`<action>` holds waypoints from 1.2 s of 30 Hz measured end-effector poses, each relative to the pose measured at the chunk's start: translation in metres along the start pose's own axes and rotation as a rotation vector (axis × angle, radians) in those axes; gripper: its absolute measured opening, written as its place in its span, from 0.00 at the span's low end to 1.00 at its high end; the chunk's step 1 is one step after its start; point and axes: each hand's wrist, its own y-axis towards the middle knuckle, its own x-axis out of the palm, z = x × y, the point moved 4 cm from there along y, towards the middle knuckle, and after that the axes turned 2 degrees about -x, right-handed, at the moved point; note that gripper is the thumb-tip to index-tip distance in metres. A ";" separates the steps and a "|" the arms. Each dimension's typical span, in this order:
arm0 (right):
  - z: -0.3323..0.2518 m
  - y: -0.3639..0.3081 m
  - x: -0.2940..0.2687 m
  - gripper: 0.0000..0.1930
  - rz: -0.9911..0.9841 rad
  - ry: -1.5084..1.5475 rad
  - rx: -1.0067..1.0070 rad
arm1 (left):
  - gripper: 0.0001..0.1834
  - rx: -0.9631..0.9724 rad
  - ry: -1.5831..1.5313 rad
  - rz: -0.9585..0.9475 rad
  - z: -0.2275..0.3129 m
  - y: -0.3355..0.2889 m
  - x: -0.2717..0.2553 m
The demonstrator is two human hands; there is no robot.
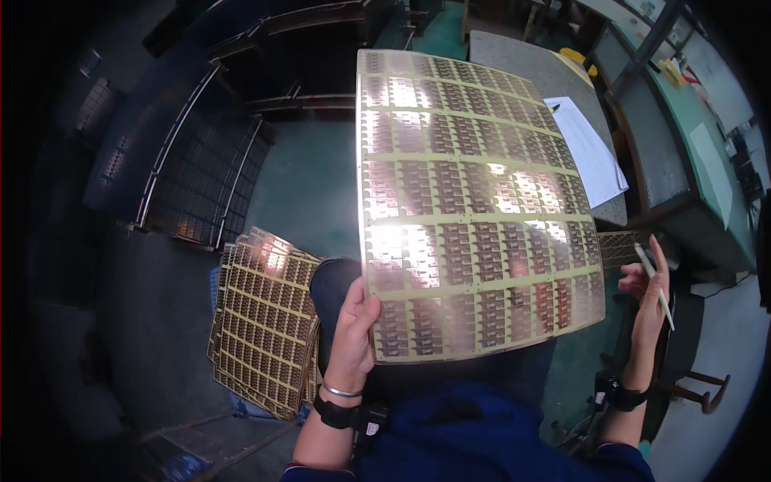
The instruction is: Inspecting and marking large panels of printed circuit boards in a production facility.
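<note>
Large patterned circuit panel, center of frame, tilted up, glare patches on face. Left hand (351,325) pinches panel's (462,189) lower left edge, thumb on front, other fingers hidden behind. Right hand (647,301), lower right, apart from panel; fingers partly spread, white stick (663,304) held against thumb. Panel stack (265,329) lower left. Upper right: gray desk (502,50), paper sheet (593,157) on it.

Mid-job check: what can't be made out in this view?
In the head view:
- Left hand: fingers mostly hidden behind the patterned panel.
- That panel's back: turned away from the camera.
- Its pattern: washed out in patches by glare.
- Paper sheet: marks too small to read.
- Panel stack: lower panels mostly covered by the top one.
</note>
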 end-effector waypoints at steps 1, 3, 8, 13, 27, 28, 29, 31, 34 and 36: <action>0.001 -0.010 0.012 0.29 -0.003 0.071 -0.033 | 0.21 0.003 -0.013 -0.001 -0.002 0.003 0.000; 0.005 -0.032 0.044 0.26 -0.129 0.148 -0.054 | 0.21 -0.023 0.023 0.012 -0.006 0.004 -0.003; -0.040 -0.050 0.131 0.12 -0.453 0.187 -0.233 | 0.18 0.006 0.144 0.086 -0.007 -0.001 0.001; -0.039 -0.054 0.161 0.10 -0.523 0.176 -0.376 | 0.16 -0.018 0.145 0.047 -0.005 0.002 -0.007; -0.042 -0.064 0.171 0.15 -0.520 -0.080 -0.555 | 0.23 -0.120 0.125 0.136 -0.016 0.022 0.001; -0.040 -0.066 0.171 0.15 -0.513 -0.098 -0.587 | 0.22 -0.100 0.138 0.129 -0.016 0.021 0.002; -0.039 -0.067 0.171 0.15 -0.505 -0.117 -0.618 | 0.22 -0.080 0.150 0.122 -0.015 0.020 0.004; -0.041 -0.068 0.171 0.15 -0.494 -0.140 -0.630 | 0.22 -0.066 0.159 0.124 -0.012 0.019 0.009; -0.042 -0.071 0.170 0.15 -0.472 -0.180 -0.656 | 0.22 -0.046 0.173 0.128 -0.008 0.017 0.014; -0.043 -0.073 0.169 0.15 -0.460 -0.195 -0.669 | 0.22 -0.041 0.181 0.131 -0.008 0.016 0.013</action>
